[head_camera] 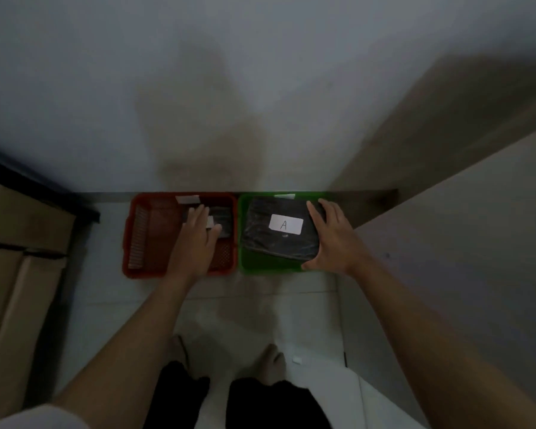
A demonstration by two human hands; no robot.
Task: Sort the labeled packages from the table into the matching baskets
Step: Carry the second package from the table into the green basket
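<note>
Here, right hand (pixel 328 239) gripping black parcel (pixel 271 246) edgewise, left hand (pixel 195 236) seemingly flat on dark packet (pixel 225 217).

Red basket (pixel 127 243), green basket (pixel 260 265) on floor (pixel 106 292)

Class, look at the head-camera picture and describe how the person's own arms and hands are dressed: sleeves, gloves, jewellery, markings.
Both forearms are bare to the wrist. The left hand and right hand wear no gloves; no watch, ring or marking shows in this dim, blurred view. A pale sleeve shows on the left upper arm, bottom left; none shows on the right arm.
</note>
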